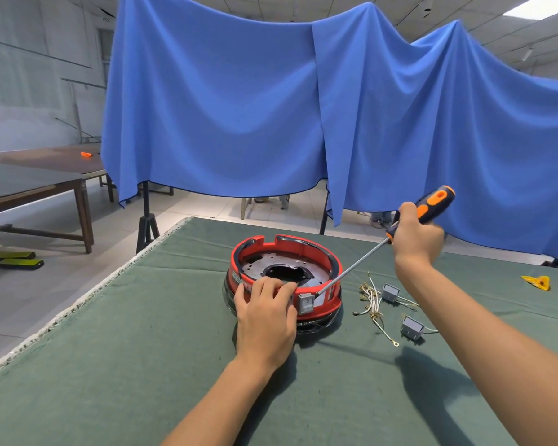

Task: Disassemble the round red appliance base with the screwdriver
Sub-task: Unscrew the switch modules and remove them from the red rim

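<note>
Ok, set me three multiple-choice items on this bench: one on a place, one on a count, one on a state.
1. Where does the tip of the screwdriver sit?
A. beside the grey switch in the wall of the red base
B. on the yellow scrap
C. in the base's centre hole

2. How many loose grey switches lie on the green cloth?
A. none
B. two
C. four

3. What is the left hand doing?
A. lying flat on the cloth
B. holding wires
C. gripping the base's near rim

Answers: 1 A, the shaft ends at that switch's corner. 2 B, one lies beyond the other, right of the base. 3 C, its fingers curl over the rim while the right hand holds the screwdriver.
</note>
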Demonstrator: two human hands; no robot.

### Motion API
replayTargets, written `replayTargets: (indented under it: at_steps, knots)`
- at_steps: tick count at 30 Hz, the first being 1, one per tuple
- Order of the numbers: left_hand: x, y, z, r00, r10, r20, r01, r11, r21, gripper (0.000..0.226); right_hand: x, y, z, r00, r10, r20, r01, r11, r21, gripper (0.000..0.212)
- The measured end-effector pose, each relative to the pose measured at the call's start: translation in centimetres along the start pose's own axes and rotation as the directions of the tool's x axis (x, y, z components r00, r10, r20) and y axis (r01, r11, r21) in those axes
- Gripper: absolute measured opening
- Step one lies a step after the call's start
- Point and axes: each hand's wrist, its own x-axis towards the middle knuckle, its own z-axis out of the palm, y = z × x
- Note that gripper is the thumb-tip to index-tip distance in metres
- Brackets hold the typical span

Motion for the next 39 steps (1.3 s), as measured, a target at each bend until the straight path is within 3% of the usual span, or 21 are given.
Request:
replayTargets:
  at_steps: [11, 25, 39]
  knots:
    - [0.3, -0.1, 0.2, 1.0, 0.0, -0.004, 0.0, 1.0, 0.029, 0.027, -0.4, 2.4, -1.6, 0.968, 0.218, -0.126, -0.2, 0.97, 0.141, 0.026]
    - [0.2, -0.1, 0.5, 1.0, 0.001, -0.03, 0.0, 0.999, 0.038, 0.025, -1.6, -2.5, -1.0, 0.993, -0.116, 0.019, 0.113, 0.989, 0.091, 0.033]
    - [0.1, -0.1, 0.4, 1.0, -0.001, -0.032, 0.002, 0.999, 0.038, 0.025, -2.5, -3.0, -0.7, 0.965, -0.245, 0.096, 0.24, 0.969, 0.064, 0.033]
